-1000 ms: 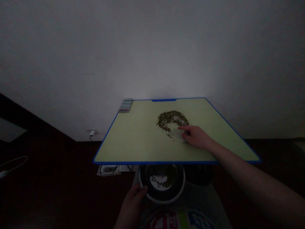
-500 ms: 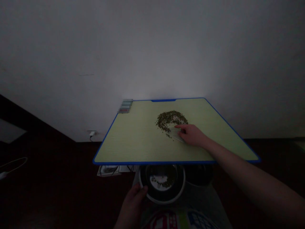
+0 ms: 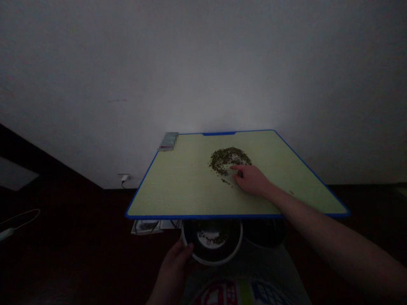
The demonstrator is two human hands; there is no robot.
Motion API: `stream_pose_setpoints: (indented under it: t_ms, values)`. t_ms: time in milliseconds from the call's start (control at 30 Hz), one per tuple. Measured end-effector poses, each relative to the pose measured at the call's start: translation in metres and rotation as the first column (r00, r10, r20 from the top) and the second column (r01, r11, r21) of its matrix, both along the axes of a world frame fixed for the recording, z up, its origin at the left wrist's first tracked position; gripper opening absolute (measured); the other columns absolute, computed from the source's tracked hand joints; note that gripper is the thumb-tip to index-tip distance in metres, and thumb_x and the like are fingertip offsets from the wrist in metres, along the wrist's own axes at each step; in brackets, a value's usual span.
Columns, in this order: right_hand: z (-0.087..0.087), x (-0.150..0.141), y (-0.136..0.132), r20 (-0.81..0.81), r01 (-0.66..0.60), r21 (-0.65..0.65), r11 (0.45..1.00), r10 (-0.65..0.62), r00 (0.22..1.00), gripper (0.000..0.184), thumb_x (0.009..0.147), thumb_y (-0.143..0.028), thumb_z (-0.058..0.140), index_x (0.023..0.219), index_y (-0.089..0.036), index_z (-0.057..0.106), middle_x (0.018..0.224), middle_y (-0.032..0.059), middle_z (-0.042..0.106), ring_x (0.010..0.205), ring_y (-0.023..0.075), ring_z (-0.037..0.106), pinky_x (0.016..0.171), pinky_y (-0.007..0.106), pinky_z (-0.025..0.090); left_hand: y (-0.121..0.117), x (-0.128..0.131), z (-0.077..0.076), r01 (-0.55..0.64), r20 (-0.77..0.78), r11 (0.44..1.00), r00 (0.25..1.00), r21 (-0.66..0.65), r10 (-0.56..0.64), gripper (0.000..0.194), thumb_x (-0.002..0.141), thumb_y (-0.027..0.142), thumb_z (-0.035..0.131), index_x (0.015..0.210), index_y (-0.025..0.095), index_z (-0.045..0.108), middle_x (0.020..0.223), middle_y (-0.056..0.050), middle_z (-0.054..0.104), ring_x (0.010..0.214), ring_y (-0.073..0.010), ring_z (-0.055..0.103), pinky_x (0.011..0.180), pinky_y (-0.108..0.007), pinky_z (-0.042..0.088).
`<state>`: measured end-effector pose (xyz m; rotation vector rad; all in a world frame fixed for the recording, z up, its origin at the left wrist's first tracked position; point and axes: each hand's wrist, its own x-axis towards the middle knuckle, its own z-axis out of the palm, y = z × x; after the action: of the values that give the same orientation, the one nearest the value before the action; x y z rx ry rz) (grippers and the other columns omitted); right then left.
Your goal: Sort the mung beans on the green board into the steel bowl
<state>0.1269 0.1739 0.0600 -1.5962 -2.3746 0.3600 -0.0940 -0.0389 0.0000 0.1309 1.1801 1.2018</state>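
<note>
A pile of small green beans (image 3: 227, 159) lies on a pale green table with a blue rim (image 3: 178, 186). My right hand (image 3: 251, 180) rests on the table at the pile's near edge, fingers closed on a small clear scoop (image 3: 231, 176) that it mostly hides. Below the table's front edge, my left hand (image 3: 173, 264) grips the left rim of a round metal bowl (image 3: 211, 241). A few beans lie in the bowl.
A second dark bowl (image 3: 265, 233) sits to the right of the first, under the table edge. A blurred small stack (image 3: 168, 141) sits at the table's far left corner. A wall plug (image 3: 124, 178) and cable (image 3: 15, 220) are at left.
My right hand has slid the scoop left, further into the near edge of the bean pile. The bowl and my left hand have shifted slightly left and away.
</note>
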Motion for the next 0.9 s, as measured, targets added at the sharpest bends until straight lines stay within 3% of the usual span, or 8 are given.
stream_pose_setpoints:
  t_ms: [167, 500, 733, 900]
  values:
    - [-0.002, -0.002, 0.007, -0.024, -0.019, 0.002, 1.000, 0.019, 1.000, 0.043, 0.083, -0.024, 0.047, 0.123, -0.016, 0.061, 0.082, 0.0069, 0.070, 0.079, 0.0192, 0.062, 0.074, 0.028, 0.043, 0.004, 0.000, 0.003, -0.021, -0.006, 1.000, 1.000, -0.020, 0.020, 0.022, 0.060, 0.023, 0.078, 0.080, 0.015, 0.070, 0.077, -0.009, 0.078, 0.085, -0.0288, 0.071, 0.076, -0.035, 0.054]
    - [0.002, -0.005, 0.022, -0.041, -0.176, -0.066, 0.982, 0.174, 0.984, 0.043, 0.080, -0.022, 0.049, 0.121, -0.022, 0.062, 0.073, 0.0031, 0.067, 0.066, 0.0150, 0.057, 0.065, 0.026, 0.040, 0.003, -0.004, -0.004, 0.020, -0.024, 0.999, 1.000, 0.044, -0.019, 0.023, 0.067, 0.026, 0.073, 0.086, 0.014, 0.069, 0.086, -0.011, 0.077, 0.087, -0.0287, 0.071, 0.076, -0.036, 0.054]
    - [0.007, -0.007, 0.003, -0.024, -0.220, -0.122, 0.968, 0.219, 0.975, 0.044, 0.078, -0.021, 0.050, 0.121, -0.023, 0.062, 0.072, 0.0024, 0.066, 0.062, 0.0137, 0.055, 0.058, 0.024, 0.035, 0.007, -0.005, 0.001, -0.001, -0.065, 1.000, 0.998, -0.006, 0.000, 0.026, 0.065, 0.024, 0.074, 0.089, 0.016, 0.068, 0.085, -0.009, 0.077, 0.086, -0.0281, 0.071, 0.074, -0.035, 0.055]
    - [0.007, -0.012, -0.014, -0.035, -0.213, -0.101, 0.972, 0.210, 0.977, 0.045, 0.078, -0.022, 0.050, 0.121, -0.021, 0.062, 0.074, 0.0032, 0.068, 0.064, 0.0139, 0.057, 0.061, 0.024, 0.036, 0.008, -0.005, -0.002, 0.026, -0.059, 0.999, 0.998, 0.043, -0.024, 0.024, 0.067, 0.025, 0.073, 0.090, 0.017, 0.069, 0.089, -0.008, 0.077, 0.087, -0.0256, 0.071, 0.075, -0.032, 0.054]
